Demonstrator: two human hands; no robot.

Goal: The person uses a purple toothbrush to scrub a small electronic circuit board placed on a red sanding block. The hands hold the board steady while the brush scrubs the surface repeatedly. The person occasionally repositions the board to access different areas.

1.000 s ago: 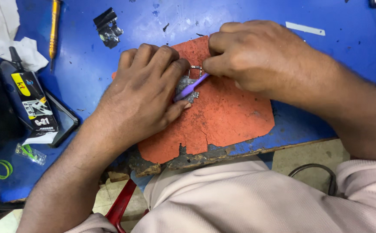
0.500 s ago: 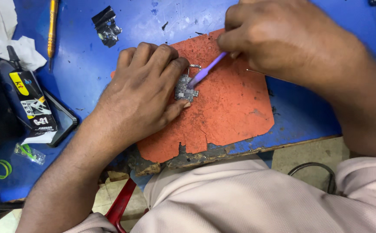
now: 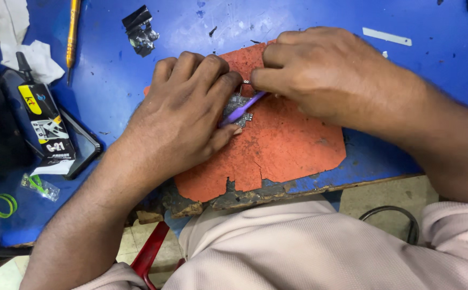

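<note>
1. A mat (image 3: 282, 150) is laid on the tabletop (image 3: 406, 70) at its near edge.
2. A small circuit board (image 3: 239, 110) is set on the mat, between the left hand (image 3: 183, 121) and the right hand (image 3: 325, 72).
3. A brush (image 3: 241, 110) is laid across the board.
4. A glue tube (image 3: 46, 121) is placed far left, with a screwdriver (image 3: 72, 32) behind it.

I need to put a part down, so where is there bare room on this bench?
Bare orange mat lies right of the small circuit board, below the right hand. Blue bench is bare past the white strip. The left side is crowded: glue tube, dark phone, tissue.
</note>
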